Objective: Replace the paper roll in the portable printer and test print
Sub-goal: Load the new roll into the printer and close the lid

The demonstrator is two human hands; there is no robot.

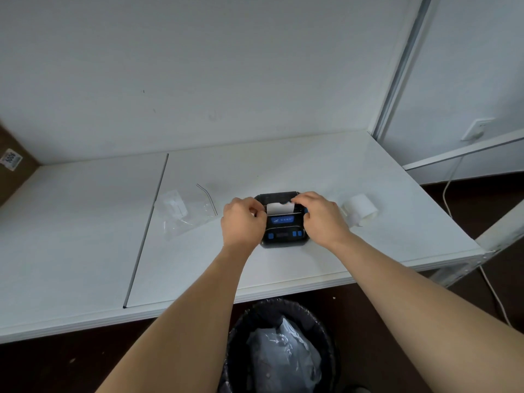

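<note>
A small black portable printer (284, 231) with blue buttons and a lit blue screen sits on the white table (283, 171). A strip of white paper (276, 207) sticks up from its slot. My left hand (242, 222) grips the printer's left side, fingers curled by the paper's left edge. My right hand (320, 218) covers the right side, with its fingertips pinching the paper's top right corner. A white paper roll (361, 209) lies on the table just right of my right hand.
An empty clear plastic bag (181, 211) lies left of the printer. A black waste bin (279, 347) with a plastic liner stands under the table's front edge. A white cable (448, 191) hangs at the right, by a wall socket (477, 129).
</note>
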